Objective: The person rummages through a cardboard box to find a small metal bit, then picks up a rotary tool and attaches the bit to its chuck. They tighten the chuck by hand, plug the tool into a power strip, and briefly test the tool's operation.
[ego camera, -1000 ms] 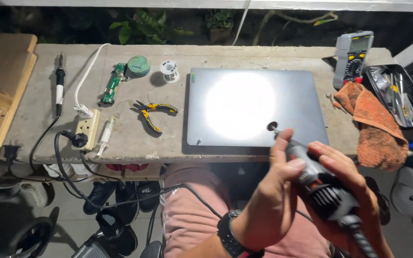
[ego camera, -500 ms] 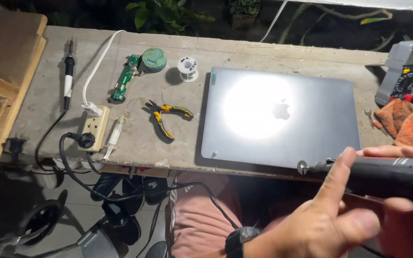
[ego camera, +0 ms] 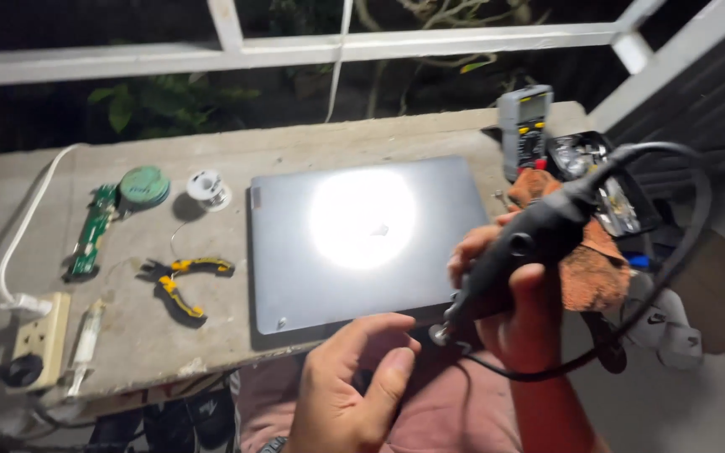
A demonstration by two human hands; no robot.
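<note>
Concrete bench (ego camera: pixel 312 143): grey laptop (ego camera: pixel 362 239), green round tin (ego camera: pixel 144 185).

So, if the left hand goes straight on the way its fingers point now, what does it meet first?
Probably the metal tip of the rotary tool, held in the right hand. The left hand points up and right toward that tip, with a small gap between. Depth is unclear; past it lies the closed laptop.

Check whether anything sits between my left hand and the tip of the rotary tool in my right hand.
Nothing visible does. The left hand is open just left of the rotary tool tip, which the right hand holds over the lap, near the laptop edge.
</note>
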